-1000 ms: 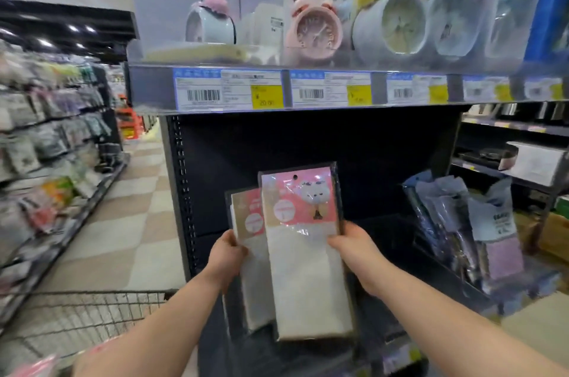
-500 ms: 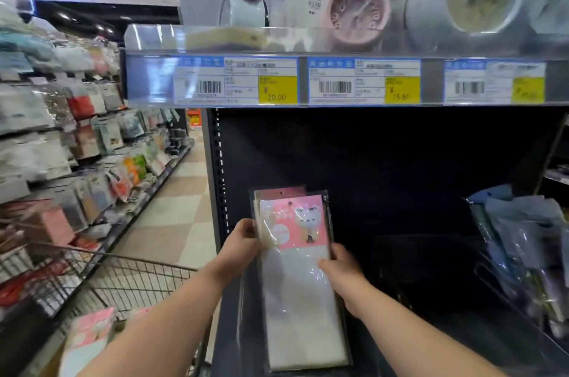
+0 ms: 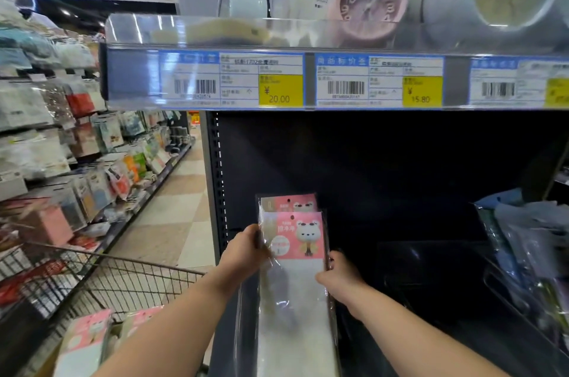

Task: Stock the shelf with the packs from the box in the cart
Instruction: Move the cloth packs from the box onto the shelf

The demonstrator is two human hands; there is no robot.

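Two flat clear packs [image 3: 294, 253] with pink bear header cards and white cloth inside stand one behind the other at the left end of the dark lower shelf [image 3: 400, 269]. My left hand [image 3: 243, 250] grips their left edge near the pink card. Lower down, my right hand [image 3: 341, 281] holds their right edge. More of the same pink packs [image 3: 89, 339] lie in the wire cart [image 3: 123, 278] at the lower left; the box there is not clearly visible.
An upper shelf edge with price labels [image 3: 277, 81] hangs just above, carrying alarm clocks [image 3: 366, 1]. Blue and grey bagged goods [image 3: 529, 241] fill the shelf's right end. A rack of hanging goods [image 3: 61, 145] lines the aisle on the left.
Both hands carried the two packs lower and deeper into the shelf's left end, and the packs slid together into one stack. My view came closer and turned left.
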